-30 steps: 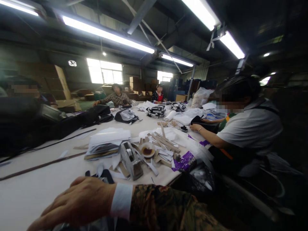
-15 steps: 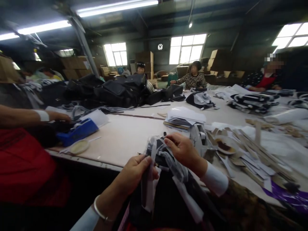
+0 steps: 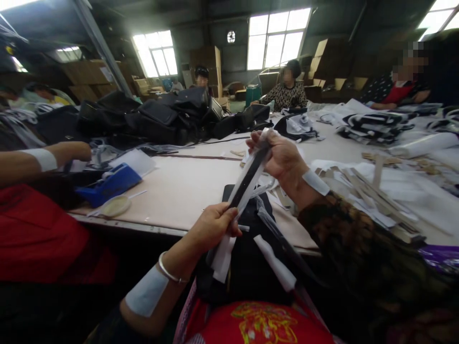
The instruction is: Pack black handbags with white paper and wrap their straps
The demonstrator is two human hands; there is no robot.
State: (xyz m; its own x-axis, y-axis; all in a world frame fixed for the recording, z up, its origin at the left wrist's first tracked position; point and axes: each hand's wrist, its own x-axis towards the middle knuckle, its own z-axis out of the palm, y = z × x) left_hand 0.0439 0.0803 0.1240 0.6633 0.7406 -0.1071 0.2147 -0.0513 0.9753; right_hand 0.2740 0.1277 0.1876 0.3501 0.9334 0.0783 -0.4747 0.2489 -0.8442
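Note:
A black strap (image 3: 247,179) wrapped in pale, see-through film runs slantwise between my hands. Its lower part is pinched in my left hand (image 3: 217,222), thumb on top. My right hand (image 3: 281,157) closes round the upper end, above the table edge. Below them a black bag (image 3: 251,267) leans between my lap and the table edge. On the bag lie a second film-wrapped strap (image 3: 274,224) and a white wrapping piece (image 3: 276,263). The lower end of the held strap, in white wrapping, hangs under my left hand.
On the left, a co-worker's arm (image 3: 60,157) reaches over a blue tape dispenser (image 3: 111,184), with a round pale lid (image 3: 115,206) beside it. Black bags (image 3: 154,117) are heaped behind. Card strips (image 3: 358,191) lie scattered on the right. Other people sit across the table (image 3: 186,184).
My right hand has moved up and away, drawing the strap taut from my left hand. The view has tilted downward, showing more of my red apron. The co-worker's hand at left has lifted.

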